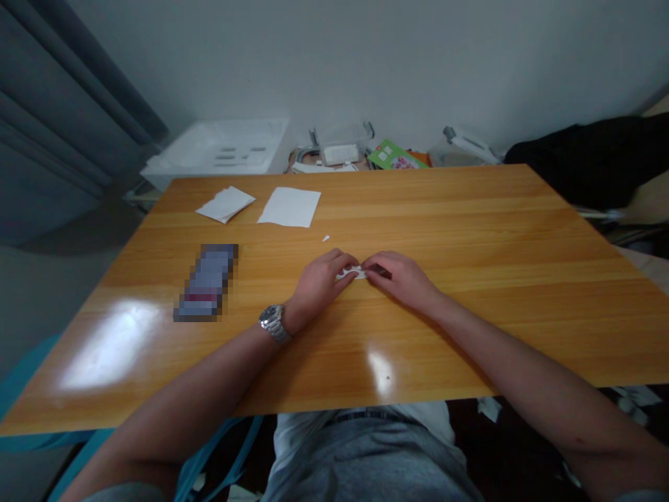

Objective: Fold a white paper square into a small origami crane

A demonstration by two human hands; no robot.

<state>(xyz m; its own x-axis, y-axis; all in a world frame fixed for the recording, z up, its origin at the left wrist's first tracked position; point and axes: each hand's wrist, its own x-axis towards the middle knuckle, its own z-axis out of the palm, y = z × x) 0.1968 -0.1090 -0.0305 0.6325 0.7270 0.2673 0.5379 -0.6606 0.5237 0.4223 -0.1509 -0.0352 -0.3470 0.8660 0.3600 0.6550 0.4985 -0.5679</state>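
Note:
A small folded piece of white paper (pixel 359 272) lies low over the middle of the wooden table (pixel 470 237). Its left end is pinched between the thumb and fingers of my left hand (pixel 323 279), which has a metal watch (pixel 274 322) at the wrist. My right hand (pixel 400 279) pinches the other end, fingertips close to those of the left. The fingers hide part of the paper, so its exact shape is unclear. Just beyond my hands rests a tiny white paper scrap (pixel 326 238).
A square white sheet (pixel 290 207) and a folded white paper (pixel 226 204) lie at the back left. Nearer on the left is a pixelated phone-like object (pixel 206 282). Behind the table stand a white bin (pixel 219 146) and a green booklet (pixel 394 156). A blue chair (pixel 31 390) is at the left.

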